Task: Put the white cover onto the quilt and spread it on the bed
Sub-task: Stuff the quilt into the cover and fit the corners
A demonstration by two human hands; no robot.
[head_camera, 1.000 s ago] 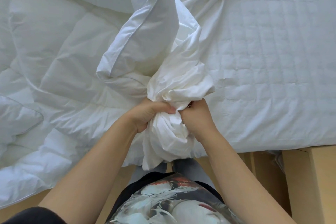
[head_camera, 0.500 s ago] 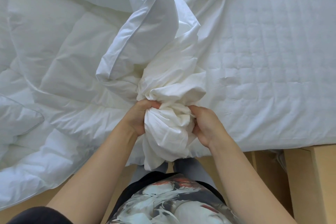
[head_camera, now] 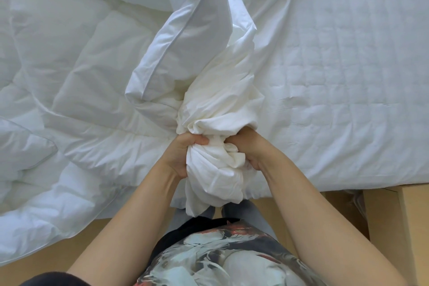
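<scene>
The white cover [head_camera: 220,100] is bunched into a thick roll at the bed's near edge, and its loose end hangs down past the mattress. My left hand [head_camera: 183,155] grips the bunch from the left with thumb on top. My right hand [head_camera: 250,148] grips it from the right, fingers curled into the folds. The padded white quilt [head_camera: 76,90] lies crumpled over the left half of the bed. One piped quilt corner [head_camera: 185,37] is folded up against the cover. How much quilt is inside the cover is hidden.
The quilted mattress pad [head_camera: 343,90] lies bare on the right half of the bed. A wooden bed frame and a light wooden piece [head_camera: 404,227] sit at the lower right. Wooden floor [head_camera: 46,260] shows below the quilt's overhanging edge.
Both hands have regripped the bunched cover: the right hand opened and slid lower, then closed again. The bunched cover has been pushed further up over the quilt.
</scene>
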